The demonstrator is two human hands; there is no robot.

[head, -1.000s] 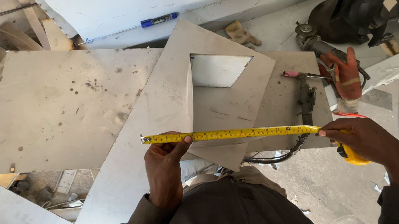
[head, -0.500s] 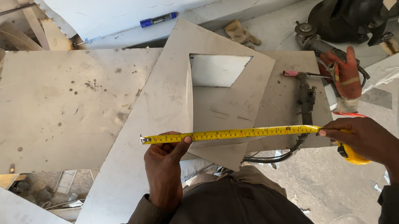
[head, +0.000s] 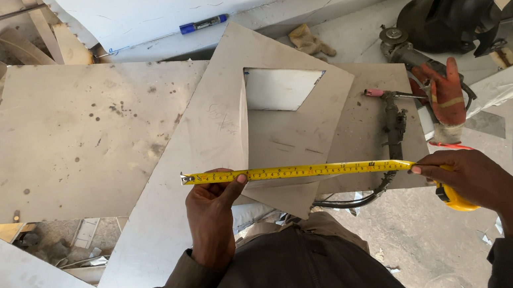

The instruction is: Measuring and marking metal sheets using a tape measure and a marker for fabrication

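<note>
Tape measure (head: 300,171), stretched between both hands' fingers (head: 235,184)

Bright, even daylight is falling across the whole scene; its direction is hard to tell. Shadows are staying soft and short: a faint one is lying under the tape measure (head: 300,171) and beneath the left hand (head: 212,218). The pale metal sheet (head: 214,130) is reflecting mildly, with a brighter patch glowing inside its rectangular cut-out, though nothing is blowing out. Focus is holding sharp across the centre. Wide-angle distortion is bending straight edges near the corners, and the dark welding mask (head: 452,9) is losing detail in shade.
</note>
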